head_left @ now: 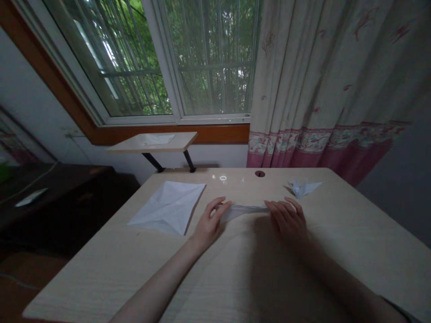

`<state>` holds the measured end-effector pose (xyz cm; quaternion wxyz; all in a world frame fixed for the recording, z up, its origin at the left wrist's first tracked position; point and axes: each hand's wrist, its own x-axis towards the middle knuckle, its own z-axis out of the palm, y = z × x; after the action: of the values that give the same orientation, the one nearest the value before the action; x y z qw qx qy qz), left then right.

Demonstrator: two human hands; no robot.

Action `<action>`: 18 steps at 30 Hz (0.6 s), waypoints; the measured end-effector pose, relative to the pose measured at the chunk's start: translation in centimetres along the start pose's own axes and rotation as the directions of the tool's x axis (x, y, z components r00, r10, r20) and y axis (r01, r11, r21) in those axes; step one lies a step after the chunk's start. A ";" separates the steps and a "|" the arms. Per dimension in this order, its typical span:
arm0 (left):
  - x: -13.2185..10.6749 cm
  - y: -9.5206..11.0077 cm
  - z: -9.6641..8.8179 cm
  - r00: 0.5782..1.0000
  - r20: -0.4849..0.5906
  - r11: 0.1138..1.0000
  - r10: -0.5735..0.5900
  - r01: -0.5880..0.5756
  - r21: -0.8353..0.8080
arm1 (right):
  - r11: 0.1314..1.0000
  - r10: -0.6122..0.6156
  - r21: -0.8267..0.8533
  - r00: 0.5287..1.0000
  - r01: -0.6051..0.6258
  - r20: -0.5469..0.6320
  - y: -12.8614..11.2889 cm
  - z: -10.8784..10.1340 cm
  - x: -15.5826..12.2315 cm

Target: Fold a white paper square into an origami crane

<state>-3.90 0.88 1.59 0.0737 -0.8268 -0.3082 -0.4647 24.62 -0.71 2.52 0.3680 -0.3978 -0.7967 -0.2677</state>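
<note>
A narrow folded strip of white paper lies on the light wooden table between my two hands. My left hand pinches the strip's left end with thumb and fingers. My right hand rests palm down, fingers pressed on the strip's right end. A creased white sheet lies flat to the left of my left hand. A small folded paper crane sits beyond my right hand.
The table has a round cable hole near its far edge. Behind it are a small shelf, a barred window and a patterned curtain. A dark low cabinet stands at the left.
</note>
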 end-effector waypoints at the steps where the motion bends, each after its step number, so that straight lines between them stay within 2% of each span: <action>1: 0.0 0.2 0.1 1.000 -0.019 1.000 -0.008 0.008 -0.004 | 1.000 0.005 0.014 1.000 -0.005 -0.005 -0.1 -0.2 0.0; 6: 0.5 1.5 -0.1 0.995 -0.094 0.999 -0.043 0.044 0.004 | 0.995 0.018 0.102 0.999 -0.013 -0.052 -0.5 -0.7 -0.1; 14: 0.8 2.0 -0.2 0.999 0.009 0.998 -0.037 0.036 0.054 | 0.992 0.012 0.123 1.000 -0.011 -0.005 -0.8 -0.8 0.2; 18: 0.9 2.0 0.0 0.999 0.019 0.998 -0.045 0.044 0.040 | 0.987 0.005 0.160 0.999 -0.012 0.045 -0.9 -0.5 0.1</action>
<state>-2.42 -0.36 2.68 0.0766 -0.8228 -0.3364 -0.4516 24.05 -1.47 2.72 0.3821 -0.3762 -0.8219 -0.1923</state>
